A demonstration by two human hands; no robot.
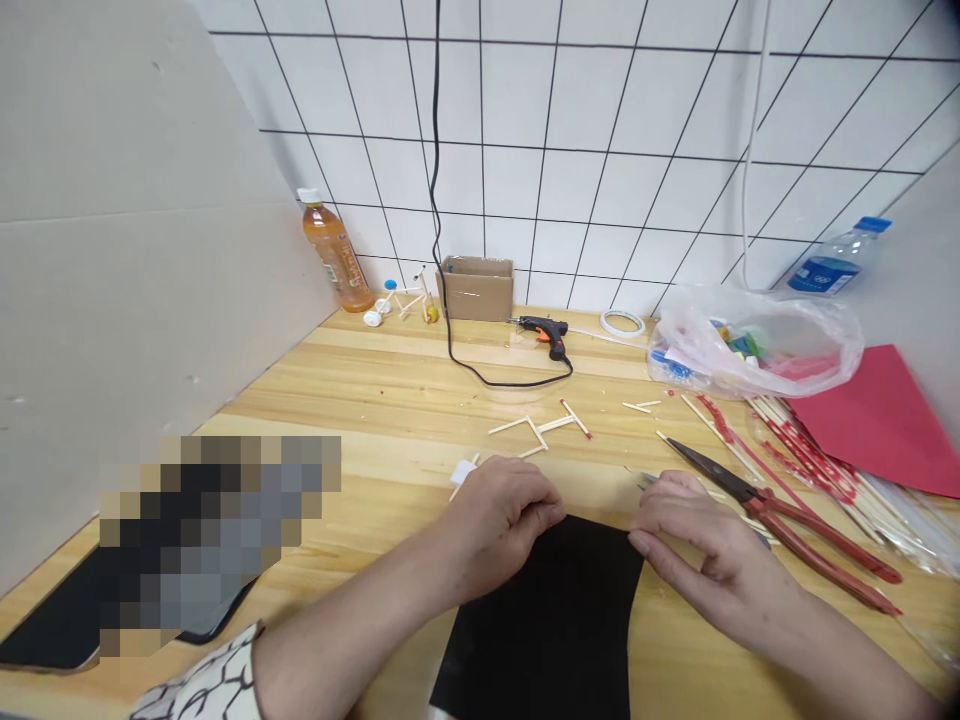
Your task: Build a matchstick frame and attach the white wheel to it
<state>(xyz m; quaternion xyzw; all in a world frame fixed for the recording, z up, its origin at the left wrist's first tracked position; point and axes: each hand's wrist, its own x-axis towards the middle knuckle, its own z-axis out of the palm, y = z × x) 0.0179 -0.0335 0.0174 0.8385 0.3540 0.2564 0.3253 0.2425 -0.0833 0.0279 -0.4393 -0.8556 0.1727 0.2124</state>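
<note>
A black sheet (551, 625), perhaps paper or felt, lies in front of me at the table's near edge. My left hand (501, 520) is closed on its far edge toward the left, thumb and fingers pinched together. At the far right corner, my right hand (701, 535) pinches the sheet between thumb and index finger. Partly hidden behind my left hand is a small white piece (463, 472) with thin sticks. Just beyond lies a small frame of pale sticks (553, 428). Pliers (750, 497) with red handles rest beside my right hand.
A black glue gun (546, 333) with its cord lies near a cardboard box (476, 290). At the back left stand a bottle of orange drink (335, 252) and a stick model (405, 300). Rightward are a plastic bag (750, 345), red sheets (885, 425), bundled sticks and a water bottle (832, 262).
</note>
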